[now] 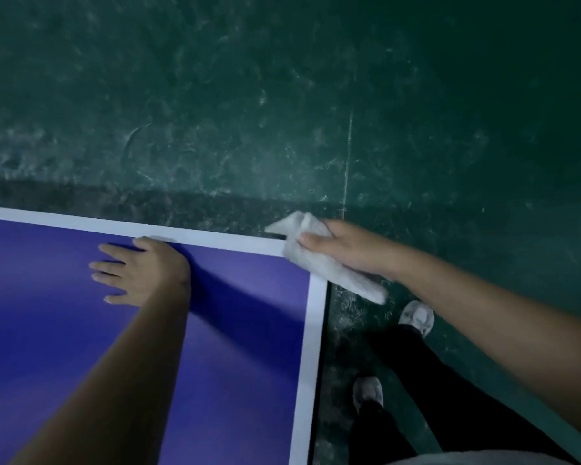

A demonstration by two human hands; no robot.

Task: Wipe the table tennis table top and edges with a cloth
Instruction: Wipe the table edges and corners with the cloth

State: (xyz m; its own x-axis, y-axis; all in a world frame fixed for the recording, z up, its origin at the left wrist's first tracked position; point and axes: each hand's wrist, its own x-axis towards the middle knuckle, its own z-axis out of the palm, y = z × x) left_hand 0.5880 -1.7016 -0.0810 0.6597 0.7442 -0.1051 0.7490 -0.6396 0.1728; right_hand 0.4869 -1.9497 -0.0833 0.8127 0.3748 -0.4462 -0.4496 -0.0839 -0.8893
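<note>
The blue table tennis table [245,330] with white border lines fills the lower left; its corner lies at the centre right. My left hand [138,271] rests flat on the blue top near the far white line, fingers spread. At the table's corner my right hand [342,246] grips a white cloth [319,260]. The cloth is folded and drapes over the corner and down its outer edge.
A scuffed dark green floor [282,95] surrounds the table, with a thin pale line running across it. My two feet in light shoes [416,317] and dark trousers stand just right of the table's side edge.
</note>
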